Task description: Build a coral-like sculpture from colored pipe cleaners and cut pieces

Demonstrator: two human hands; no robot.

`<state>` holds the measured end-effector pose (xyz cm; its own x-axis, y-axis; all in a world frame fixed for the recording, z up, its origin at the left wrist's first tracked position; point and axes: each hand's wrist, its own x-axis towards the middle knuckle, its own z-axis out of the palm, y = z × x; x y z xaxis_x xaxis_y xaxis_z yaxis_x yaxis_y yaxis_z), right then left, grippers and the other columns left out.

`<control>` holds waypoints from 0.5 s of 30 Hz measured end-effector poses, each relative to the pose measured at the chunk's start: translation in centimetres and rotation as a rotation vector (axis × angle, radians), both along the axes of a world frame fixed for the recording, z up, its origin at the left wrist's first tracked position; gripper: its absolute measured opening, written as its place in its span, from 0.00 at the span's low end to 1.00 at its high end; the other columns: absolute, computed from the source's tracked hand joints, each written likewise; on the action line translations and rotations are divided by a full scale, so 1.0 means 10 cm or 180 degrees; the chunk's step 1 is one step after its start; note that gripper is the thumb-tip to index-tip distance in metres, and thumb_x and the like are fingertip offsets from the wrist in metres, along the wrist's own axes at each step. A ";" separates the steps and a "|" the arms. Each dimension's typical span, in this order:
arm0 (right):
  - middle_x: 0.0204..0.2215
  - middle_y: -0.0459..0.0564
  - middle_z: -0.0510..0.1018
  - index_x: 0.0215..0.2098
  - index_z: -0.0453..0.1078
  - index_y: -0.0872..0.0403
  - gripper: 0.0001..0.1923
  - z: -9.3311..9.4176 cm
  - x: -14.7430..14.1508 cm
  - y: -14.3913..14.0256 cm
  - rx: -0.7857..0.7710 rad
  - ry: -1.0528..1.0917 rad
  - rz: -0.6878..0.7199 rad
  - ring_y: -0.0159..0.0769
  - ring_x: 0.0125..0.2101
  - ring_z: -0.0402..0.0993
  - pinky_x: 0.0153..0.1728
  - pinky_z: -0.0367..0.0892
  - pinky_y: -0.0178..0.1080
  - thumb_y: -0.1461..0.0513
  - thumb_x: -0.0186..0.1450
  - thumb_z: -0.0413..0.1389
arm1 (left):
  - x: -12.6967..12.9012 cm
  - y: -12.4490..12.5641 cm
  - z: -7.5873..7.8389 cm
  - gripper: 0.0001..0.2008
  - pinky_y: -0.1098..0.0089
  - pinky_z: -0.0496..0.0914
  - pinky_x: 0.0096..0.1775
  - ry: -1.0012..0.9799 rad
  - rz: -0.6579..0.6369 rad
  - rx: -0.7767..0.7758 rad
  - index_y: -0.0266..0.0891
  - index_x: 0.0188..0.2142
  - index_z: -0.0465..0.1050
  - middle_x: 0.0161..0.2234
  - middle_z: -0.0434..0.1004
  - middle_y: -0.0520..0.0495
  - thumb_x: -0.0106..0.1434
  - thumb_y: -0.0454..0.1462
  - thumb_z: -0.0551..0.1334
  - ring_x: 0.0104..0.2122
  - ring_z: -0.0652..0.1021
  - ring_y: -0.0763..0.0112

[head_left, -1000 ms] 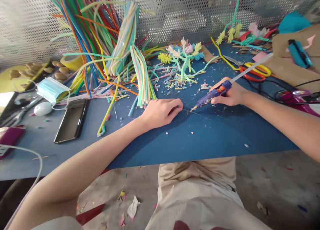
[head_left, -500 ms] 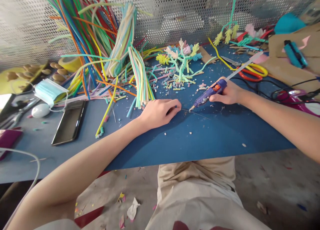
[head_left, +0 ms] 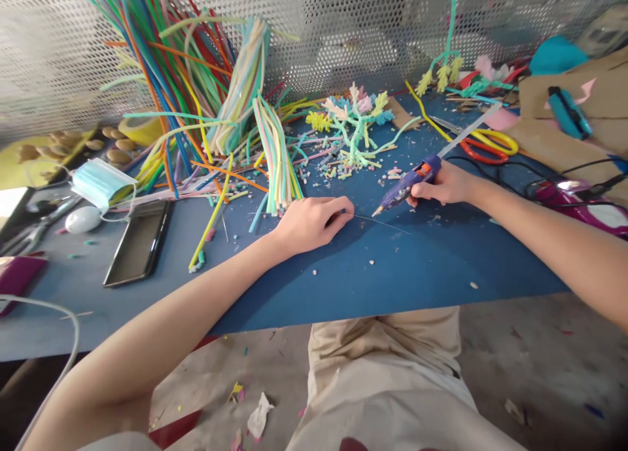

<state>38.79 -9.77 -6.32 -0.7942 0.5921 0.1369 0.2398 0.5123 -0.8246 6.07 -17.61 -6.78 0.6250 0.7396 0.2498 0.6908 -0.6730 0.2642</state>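
Nearest to me my lap sits under the edge of the blue sheet [head_left: 417,268] that covers this part of the counter [head_left: 63,307], and my two bare forearms reach out over it. My left hand [head_left: 309,223] rests knuckles up on the sheet, its grip pinched closed on one end of a thin wire [head_left: 387,223] that lies flat and runs off to the right. My right hand [head_left: 444,184] is just beyond, its grip wrapped closed around the purple glue gun [head_left: 407,186], which tilts down to the left so that its nozzle sits right at the wire, just beside my left fingertips; whether the tip actually touches the wire I cannot tell. A pale glue stick [head_left: 468,130] pokes out of the back of the gun, up and to the right. Off to the left on the bare grey counter lie a dark phone [head_left: 140,241], a white egg-shaped thing [head_left: 83,219] and a light blue face mask [head_left: 101,181]. Farther back, small coloured cuttings are scattered around a pastel branching figure [head_left: 356,120] made of fuzzy stems. To its right lie red and yellow scissors [head_left: 490,146], with black cable near them. At the far left a big sheaf of coloured stems [head_left: 196,84] leans against the perforated metal screen [head_left: 343,25] that backs the counter.
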 end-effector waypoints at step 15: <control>0.15 0.42 0.70 0.21 0.69 0.52 0.25 -0.16 -0.03 0.03 0.0636 0.0088 -0.0471 0.29 0.18 0.65 0.22 0.58 0.36 0.45 0.69 0.61 | 0.00 0.02 0.00 0.09 0.73 0.65 0.30 -0.0074 -0.0096 0.0084 0.44 0.45 0.76 0.35 0.84 0.53 0.75 0.38 0.56 0.32 0.81 0.73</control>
